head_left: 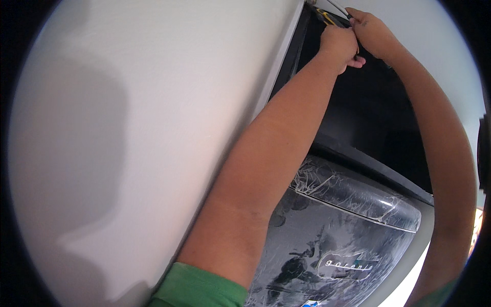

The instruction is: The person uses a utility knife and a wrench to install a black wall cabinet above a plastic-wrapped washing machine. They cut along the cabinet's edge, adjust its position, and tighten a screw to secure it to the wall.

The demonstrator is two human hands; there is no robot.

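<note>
Both my arms reach up to the far end of a black appliance's flat top (373, 117). My left hand (339, 43) is closed around a black-and-yellow hand tool (327, 18); its exact kind is hard to make out. Beside it, nearly touching, my right hand (372, 35) pinches a thin white cable (337, 7) near a dark section. The cable comes in from the upper edge. My fingers and palms hide much of the tool and of the cable's held part.
A pale wall (169, 112) runs close along the left side of the appliance. The appliance's dark rounded front (307, 230) wears wrinkled, partly torn clear film. Another light wall (434, 41) stands behind, to the right.
</note>
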